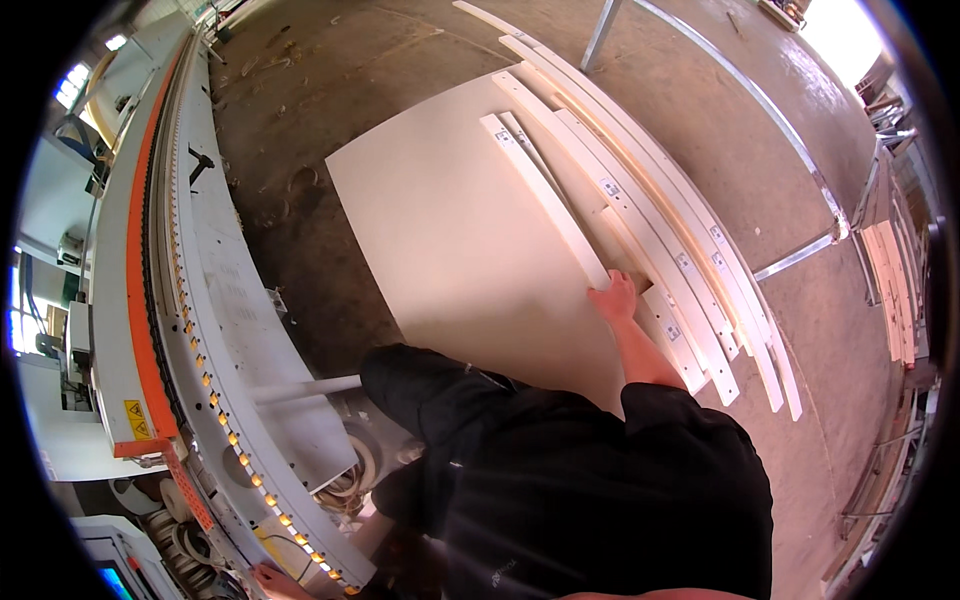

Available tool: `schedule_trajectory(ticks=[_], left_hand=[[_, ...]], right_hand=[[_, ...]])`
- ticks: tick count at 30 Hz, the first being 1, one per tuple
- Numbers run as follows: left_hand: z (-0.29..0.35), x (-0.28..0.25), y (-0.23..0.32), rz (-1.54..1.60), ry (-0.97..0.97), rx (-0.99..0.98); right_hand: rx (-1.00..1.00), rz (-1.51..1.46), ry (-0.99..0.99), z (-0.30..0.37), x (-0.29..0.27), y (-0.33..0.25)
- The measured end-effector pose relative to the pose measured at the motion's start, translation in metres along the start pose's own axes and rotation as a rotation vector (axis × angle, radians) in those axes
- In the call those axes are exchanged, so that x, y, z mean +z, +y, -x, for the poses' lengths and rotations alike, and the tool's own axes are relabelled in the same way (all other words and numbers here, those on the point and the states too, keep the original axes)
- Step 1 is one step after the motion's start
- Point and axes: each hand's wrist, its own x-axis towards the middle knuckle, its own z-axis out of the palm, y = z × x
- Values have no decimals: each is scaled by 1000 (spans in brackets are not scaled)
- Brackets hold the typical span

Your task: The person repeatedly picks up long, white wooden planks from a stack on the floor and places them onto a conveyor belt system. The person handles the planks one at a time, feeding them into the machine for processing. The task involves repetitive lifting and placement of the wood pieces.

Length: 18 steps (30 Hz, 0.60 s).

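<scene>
My right hand [617, 298] is closed round the near end of a narrow white board strip [545, 190]. That strip lies over a large pale panel [430, 210] in front of me. Just right of the hand are more white strips [640, 215], stacked unevenly, several with small printed labels and drilled holes. At the lower left edge, my left hand [278, 582] is beside the near end of a long machine [250, 340]. Its fingers are mostly hidden, so I cannot make out whether it holds anything.
Along the left runs the machine, with an orange band [148, 300] and a row of yellow rollers. A control screen [115, 578] sits at the lower left. Beyond the strips, a metal frame [770, 120] stands on the concrete floor. More boards [890, 290] are stacked at the far right.
</scene>
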Motion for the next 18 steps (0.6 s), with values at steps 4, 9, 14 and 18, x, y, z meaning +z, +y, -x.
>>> schedule_trajectory(ticks=[4,9,14,18], left_hand=[[2,5,-6,9,113,27],[6,4,-12,-9,7,-29],[5,6,-14,28,58,37],[3,10,-21,-27,91,-38]], right_hand=[[-58,-29,56,-16,-5,2],[20,166,117,-74,-63,41],[97,354,59,-80,-87,77],[133,326,37,-74,-85,62]])
